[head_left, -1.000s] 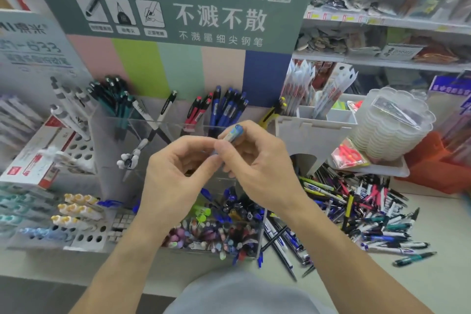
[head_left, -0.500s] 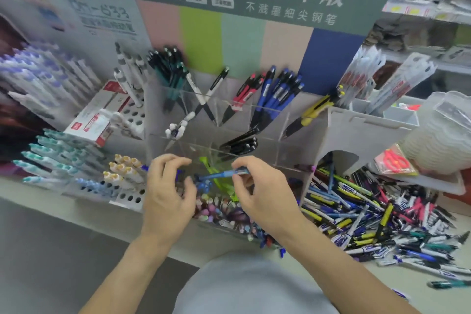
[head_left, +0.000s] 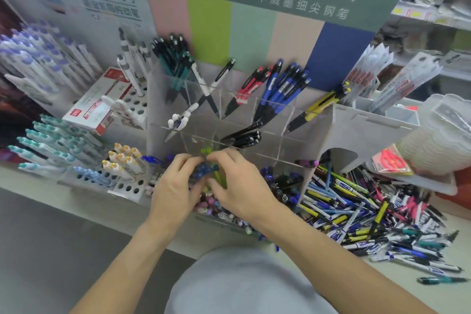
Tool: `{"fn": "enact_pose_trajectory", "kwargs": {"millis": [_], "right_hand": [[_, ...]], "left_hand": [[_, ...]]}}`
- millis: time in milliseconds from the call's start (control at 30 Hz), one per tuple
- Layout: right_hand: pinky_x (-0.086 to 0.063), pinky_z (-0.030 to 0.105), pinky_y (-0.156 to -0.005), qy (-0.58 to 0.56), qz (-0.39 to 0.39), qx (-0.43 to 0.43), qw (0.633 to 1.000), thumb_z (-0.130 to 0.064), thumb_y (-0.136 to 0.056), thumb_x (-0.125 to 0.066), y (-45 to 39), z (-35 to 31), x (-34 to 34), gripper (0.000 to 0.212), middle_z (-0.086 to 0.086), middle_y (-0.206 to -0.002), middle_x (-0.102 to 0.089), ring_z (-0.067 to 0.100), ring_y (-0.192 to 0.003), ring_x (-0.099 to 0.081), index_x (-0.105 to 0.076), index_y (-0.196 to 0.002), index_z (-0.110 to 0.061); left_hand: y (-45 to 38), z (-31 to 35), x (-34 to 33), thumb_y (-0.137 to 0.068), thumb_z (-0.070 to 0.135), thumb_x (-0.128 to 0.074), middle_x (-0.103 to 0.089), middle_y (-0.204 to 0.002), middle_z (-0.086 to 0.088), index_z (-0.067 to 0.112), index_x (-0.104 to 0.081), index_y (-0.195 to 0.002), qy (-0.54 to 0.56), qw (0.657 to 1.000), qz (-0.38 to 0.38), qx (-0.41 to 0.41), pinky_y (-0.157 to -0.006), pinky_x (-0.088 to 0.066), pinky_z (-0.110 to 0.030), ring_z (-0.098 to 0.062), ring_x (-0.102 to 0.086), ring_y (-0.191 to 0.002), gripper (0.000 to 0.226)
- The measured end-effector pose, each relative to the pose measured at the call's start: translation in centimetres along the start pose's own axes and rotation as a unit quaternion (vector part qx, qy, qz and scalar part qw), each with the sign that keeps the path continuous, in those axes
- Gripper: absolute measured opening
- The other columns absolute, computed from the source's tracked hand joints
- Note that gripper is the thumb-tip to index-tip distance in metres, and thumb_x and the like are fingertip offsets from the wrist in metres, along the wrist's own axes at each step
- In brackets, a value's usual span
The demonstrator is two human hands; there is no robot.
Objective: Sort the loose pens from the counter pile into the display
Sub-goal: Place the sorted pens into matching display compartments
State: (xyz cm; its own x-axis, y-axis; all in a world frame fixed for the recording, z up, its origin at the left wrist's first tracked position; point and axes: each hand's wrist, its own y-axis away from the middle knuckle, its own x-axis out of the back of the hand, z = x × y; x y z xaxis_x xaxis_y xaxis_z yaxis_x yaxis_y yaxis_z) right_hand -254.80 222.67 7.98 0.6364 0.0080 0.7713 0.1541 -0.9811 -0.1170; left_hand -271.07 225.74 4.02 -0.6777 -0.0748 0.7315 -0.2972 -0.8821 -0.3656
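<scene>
A blue plastic pen (head_left: pixel 204 169) is pinched between the left hand (head_left: pixel 173 191) and the right hand (head_left: pixel 239 186), over the near compartments of the clear acrylic pen display (head_left: pixel 288 120). To the right, the loose pen pile (head_left: pixel 377 214) is spread on the pale counter (head_left: pixel 458 250).

Loose pens (head_left: pixel 369 214) sit in a messy heap on the counter at about 4 o'clock: blue, yellow, black, pink and teal ones lying crisscrossed. The clear acrylic display (head_left: pixel 275 120), up at 12 o'clock, holds colour-grouped pens standing tilted in its compartments.
</scene>
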Motion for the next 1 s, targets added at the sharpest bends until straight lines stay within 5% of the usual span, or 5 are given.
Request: {"fn": "enact_pose_trajectory", "kwargs": {"millis": [167, 400, 667, 867, 1000], "right_hand": [[-0.059, 0.044, -0.076, 0.122, -0.040, 0.083, 0.988, 0.000, -0.078, -0.064, -1.6, 0.1, 0.3, 0.066, 0.003, -0.142, -0.051, 0.029, -0.107, -0.063, -0.052, -0.142, -0.011], [-0.054, 0.038, -0.062, 0.256, -0.083, 0.146, 0.952, 0.000, -0.079, -0.071, -2.4, 0.5, -0.3, 0.027, 0.016, -0.114, -0.050, 0.031, -0.088, -0.060, -0.063, -0.105, -0.002], [-0.043, 0.033, -0.041, 0.209, 0.077, 0.027, 0.974, -0.009, -0.067, -0.088, 1.1, 1.2, 0.6, 0.033, 0.006, -0.092, -0.048, 0.022, -0.066, -0.053, -0.060, -0.084, -0.012], [-0.050, 0.040, -0.075, 0.146, 0.109, 0.055, 0.982, 0.002, -0.080, -0.071, 5.0, 2.4, 1.8, 0.034, 0.010, -0.116, -0.060, 0.027, -0.086, -0.058, -0.067, -0.112, -0.008], [-0.050, 0.032, -0.088, 0.038, 0.251, 0.068, 0.965, 0.006, -0.088, -0.065, 11.1, 4.0, 5.3, 0.019, 0.015, -0.106, -0.066, 0.026, -0.096, -0.062, -0.072, -0.104, 0.000]], "left_hand": [[-0.5, -0.9, -0.2, -0.081, 0.013, -0.078, -0.065, -0.094, -0.012, 0.003, -0.070, -0.094, -0.109, 0.987, 0.118, 0.005, -0.081, -0.042, -0.043, -0.034, -0.054, -0.093, 0.018], [-0.9, -0.8, -0.3, -0.070, 0.000, -0.084, -0.058, -0.105, -0.006, 0.005, -0.063, -0.111, 0.034, 0.999, -0.009, 0.036, -0.079, -0.046, -0.021, -0.018, -0.057, -0.091, 0.046], [-0.6, 0.5, -2.3, -0.078, 0.011, -0.082, -0.060, -0.096, -0.009, 0.006, -0.069, -0.100, -0.032, 0.999, 0.014, 0.002, -0.075, -0.049, -0.041, -0.029, -0.057, -0.088, 0.026], [-0.9, 3.2, -1.9, -0.078, 0.023, -0.065, -0.060, -0.109, -0.011, 0.007, -0.062, -0.112, -0.068, 0.997, 0.026, 0.035, -0.085, -0.037, -0.044, -0.034, -0.048, -0.106, 0.037], [0.7, 8.2, -0.4, -0.082, 0.006, -0.060, -0.058, -0.107, -0.008, 0.002, -0.061, -0.110, 0.048, 0.996, 0.070, -0.006, -0.088, -0.043, -0.032, -0.024, -0.053, -0.101, 0.029]]}}
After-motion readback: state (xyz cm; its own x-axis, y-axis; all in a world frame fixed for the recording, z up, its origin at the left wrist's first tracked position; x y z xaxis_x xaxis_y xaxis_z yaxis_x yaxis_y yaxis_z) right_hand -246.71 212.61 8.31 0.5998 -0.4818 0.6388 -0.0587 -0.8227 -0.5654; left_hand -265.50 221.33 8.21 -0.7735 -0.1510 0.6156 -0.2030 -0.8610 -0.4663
